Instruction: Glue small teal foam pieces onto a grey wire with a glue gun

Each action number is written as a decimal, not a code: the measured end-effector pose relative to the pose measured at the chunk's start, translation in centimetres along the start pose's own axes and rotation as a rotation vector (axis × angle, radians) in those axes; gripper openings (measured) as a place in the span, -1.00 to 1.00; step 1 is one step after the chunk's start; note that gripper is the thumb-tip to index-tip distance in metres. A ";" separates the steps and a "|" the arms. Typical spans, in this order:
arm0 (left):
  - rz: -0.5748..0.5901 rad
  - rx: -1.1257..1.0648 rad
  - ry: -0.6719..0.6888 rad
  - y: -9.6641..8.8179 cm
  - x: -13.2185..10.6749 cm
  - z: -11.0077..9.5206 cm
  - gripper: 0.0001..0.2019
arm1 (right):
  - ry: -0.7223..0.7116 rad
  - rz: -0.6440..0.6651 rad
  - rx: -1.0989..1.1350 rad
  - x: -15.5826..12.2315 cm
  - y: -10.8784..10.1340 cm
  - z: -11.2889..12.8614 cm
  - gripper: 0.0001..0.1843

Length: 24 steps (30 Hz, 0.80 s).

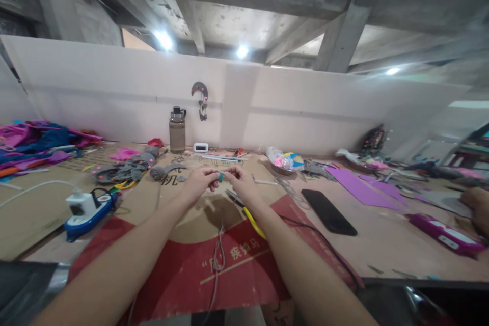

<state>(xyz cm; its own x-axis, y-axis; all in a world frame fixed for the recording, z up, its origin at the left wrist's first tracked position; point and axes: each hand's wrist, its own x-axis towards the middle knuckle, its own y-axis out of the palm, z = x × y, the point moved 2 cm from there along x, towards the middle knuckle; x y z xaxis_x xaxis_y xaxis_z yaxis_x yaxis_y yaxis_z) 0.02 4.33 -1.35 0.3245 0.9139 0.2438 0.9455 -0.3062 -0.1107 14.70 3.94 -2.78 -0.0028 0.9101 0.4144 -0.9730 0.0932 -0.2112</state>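
Over the middle of the cardboard, my left hand (203, 182) and my right hand (240, 181) meet with fingertips pinched. Between them sits a small teal piece (220, 177), perhaps felt, too small to make out fully. A thin pale cord (217, 254) trails down over the cardboard below my hands; whether it joins the teal piece cannot be seen. Scissors with a yellow handle (253, 223) lie partly under my right forearm. Grey felt pieces with pink dots (110, 173) lie to the left.
A blue-and-white power strip (89, 214) stands at left, a water bottle (177, 131) and small digital clock (200, 147) at the back. Rightward lie a black phone (328, 212), purple sheets (362, 188) and a magenta device (445, 234). Another person's hand (477, 206) shows at far right.
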 end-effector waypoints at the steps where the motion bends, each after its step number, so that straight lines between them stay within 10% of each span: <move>1: 0.000 0.009 0.008 0.0 -0.1 -0.1 -0.79 | 0.001 0.010 -0.007 0.0 0.1 -0.2 -0.69; 24: -0.030 0.213 -0.015 0.1 -0.3 1.4 -0.80 | -0.145 0.053 -0.303 -0.4 0.6 -1.3 -0.75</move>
<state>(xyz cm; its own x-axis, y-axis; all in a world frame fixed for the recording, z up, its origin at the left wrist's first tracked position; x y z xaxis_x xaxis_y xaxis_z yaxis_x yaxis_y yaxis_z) -0.05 4.40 -2.77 0.2944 0.9261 0.2359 0.9273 -0.2171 -0.3049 14.41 4.15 -4.19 -0.1057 0.8520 0.5128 -0.8579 0.1826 -0.4802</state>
